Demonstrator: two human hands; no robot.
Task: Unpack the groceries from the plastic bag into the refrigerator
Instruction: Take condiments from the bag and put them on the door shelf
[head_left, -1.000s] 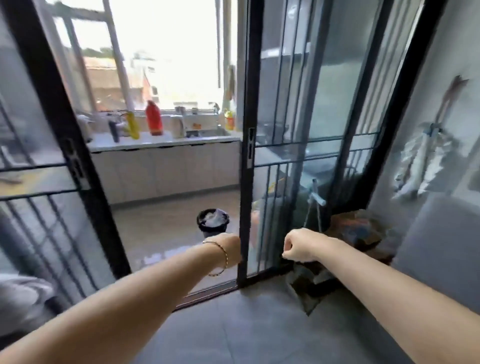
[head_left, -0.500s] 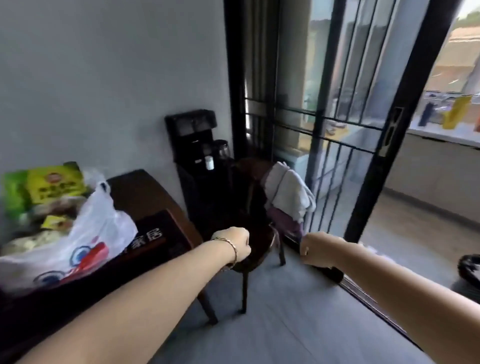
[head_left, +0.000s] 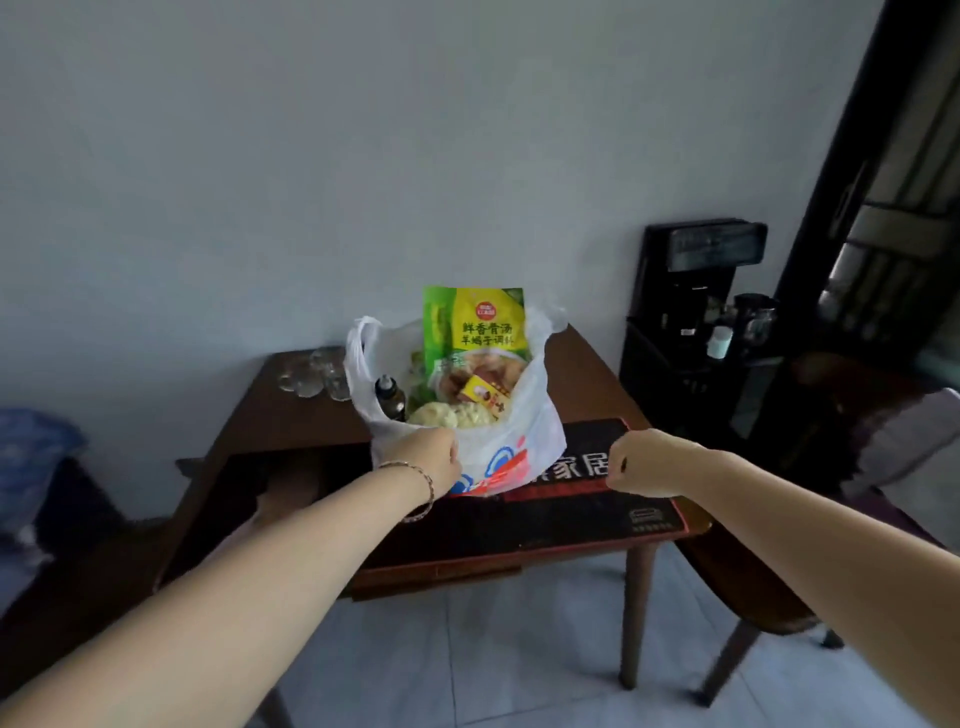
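Observation:
A white plastic bag (head_left: 524, 426) stands open on a brown wooden table (head_left: 582, 384). A green and yellow packet (head_left: 475, 325) sticks up out of it, beside a dark bottle (head_left: 390, 399), pale vegetables (head_left: 447, 415) and a small yellow pack (head_left: 483, 397). My left hand (head_left: 431, 457), fingers curled and with a bracelet on the wrist, is in front of the bag's near left side. My right hand (head_left: 641, 462) is a closed fist to the right of the bag, apart from it. No refrigerator is in view.
A black and red flat box (head_left: 571, 514) lies under the bag at the table's near edge. Glass cups (head_left: 311, 374) stand at the back left. A black dispenser cabinet (head_left: 696, 332) and a chair with cloth (head_left: 883, 447) are at the right.
The view has swung left from the sliding glass doors to the table. The bag, earlier at the far left, is now centred and close to both fists.

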